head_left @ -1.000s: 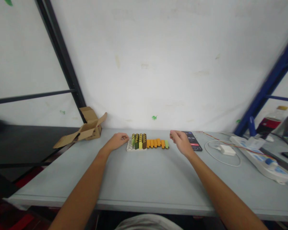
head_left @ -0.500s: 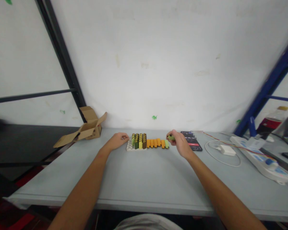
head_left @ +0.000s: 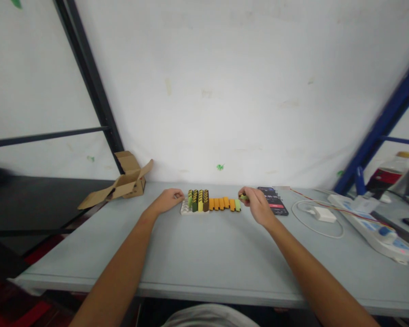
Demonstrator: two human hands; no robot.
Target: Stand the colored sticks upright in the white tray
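Note:
A white tray [head_left: 184,209] stands on the grey table, with rows of dark green, yellow and brown pieces [head_left: 201,201] upright in it; its left part shows bare white bumps or slots. Orange pieces [head_left: 221,204] lie side by side to its right, ending in a light green piece [head_left: 237,205]. My left hand [head_left: 169,200] rests at the tray's left edge, fingers curled; whether they pinch anything is too small to tell. Just right of the row, my right hand [head_left: 254,202] is closed on a small green piece [head_left: 244,197].
An open cardboard box [head_left: 133,181] sits at the back left. Right of my right hand lies a phone [head_left: 276,205], then a white charger [head_left: 324,214] with looped cable and a power strip [head_left: 375,231]. A bottle [head_left: 388,172] is at the far right.
The green piece in my right hand has turned and shows less between the fingers. My left hand stays by the tray. The view has shifted very slightly.

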